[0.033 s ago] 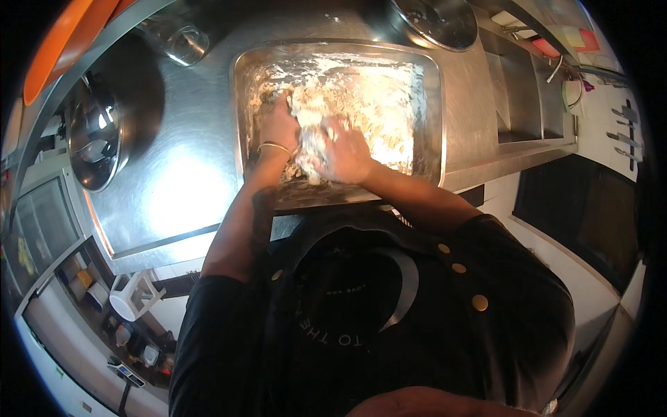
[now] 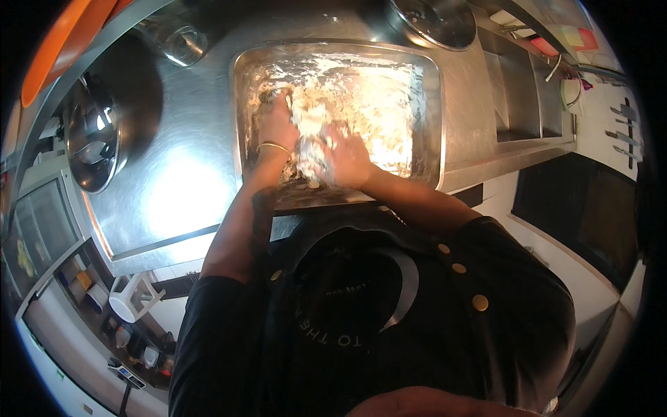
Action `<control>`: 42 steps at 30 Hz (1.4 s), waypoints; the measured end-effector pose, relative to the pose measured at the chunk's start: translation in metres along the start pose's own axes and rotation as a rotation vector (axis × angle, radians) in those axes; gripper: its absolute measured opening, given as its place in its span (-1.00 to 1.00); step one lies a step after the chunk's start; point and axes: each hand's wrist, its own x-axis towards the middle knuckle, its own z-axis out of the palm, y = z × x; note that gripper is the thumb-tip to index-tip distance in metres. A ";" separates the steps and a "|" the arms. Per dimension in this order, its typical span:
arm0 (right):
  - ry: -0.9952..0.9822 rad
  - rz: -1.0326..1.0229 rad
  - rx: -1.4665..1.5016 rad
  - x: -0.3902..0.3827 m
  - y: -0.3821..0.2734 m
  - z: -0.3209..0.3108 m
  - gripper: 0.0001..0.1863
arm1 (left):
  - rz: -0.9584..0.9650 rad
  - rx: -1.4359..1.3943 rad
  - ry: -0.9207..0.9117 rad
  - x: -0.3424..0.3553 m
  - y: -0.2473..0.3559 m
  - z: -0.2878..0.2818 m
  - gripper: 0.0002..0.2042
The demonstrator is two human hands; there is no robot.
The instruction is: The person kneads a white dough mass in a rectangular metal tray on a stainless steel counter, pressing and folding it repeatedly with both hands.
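Observation:
A rectangular metal tray point(image 2: 431, 149) holds crumbly, floury dough point(image 2: 310, 119), spread in loose clumps with white flour around them. My left hand point(image 2: 276, 127), with a thin bracelet at the wrist, presses into the dough at the tray's left side, one finger pointing to the far edge. My right hand point(image 2: 347, 158) grips the dough from the right, its fingers coated with sticky pale bits and slightly blurred. The two hands nearly meet around one clump. Fingertips of both are partly hidden in the dough.
The tray rests on a steel worktop point(image 2: 184, 132). A metal bowl point(image 2: 94, 135) with a spoon in it stands left, a clear container point(image 2: 186, 45) far left, and a dark round pan point(image 2: 438, 24) behind. A sink point(image 2: 517, 90) lies right; knives point(image 2: 627, 135) hang beyond.
My right hand has shifted very slightly against the dough clump. My left hand and the tray look the same.

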 end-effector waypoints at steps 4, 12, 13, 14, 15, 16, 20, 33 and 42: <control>0.161 -0.181 -0.109 -0.012 0.022 0.030 -0.31 | -0.064 -0.056 -0.027 0.000 0.013 -0.007 -0.25; 0.186 -0.012 -0.037 0.018 0.044 0.030 -0.25 | 0.056 0.098 -0.223 -0.010 0.030 -0.021 -0.41; 0.189 0.018 -0.021 0.022 0.044 0.030 -0.25 | 0.008 0.073 -0.213 -0.010 0.026 -0.017 -0.41; 0.158 0.040 0.008 0.026 0.039 0.021 -0.28 | -0.042 0.046 -0.202 -0.010 0.020 -0.011 -0.40; 0.069 0.065 0.020 0.033 0.035 0.011 -0.30 | -0.091 0.020 -0.190 -0.010 0.013 -0.006 -0.40; -0.016 0.101 0.032 0.041 0.033 -0.002 -0.32 | -0.071 0.002 -0.182 -0.012 0.013 -0.005 -0.40; -0.051 0.165 0.061 0.058 0.032 -0.016 -0.46 | -0.050 -0.034 -0.225 -0.023 0.029 -0.021 -0.39; -0.112 0.346 0.327 0.097 0.049 -0.031 -0.49 | 0.027 0.334 -0.095 -0.065 0.045 -0.011 -0.33; -0.125 0.018 0.844 0.037 0.120 -0.068 -0.24 | 0.106 0.297 0.035 -0.078 0.016 -0.023 -0.25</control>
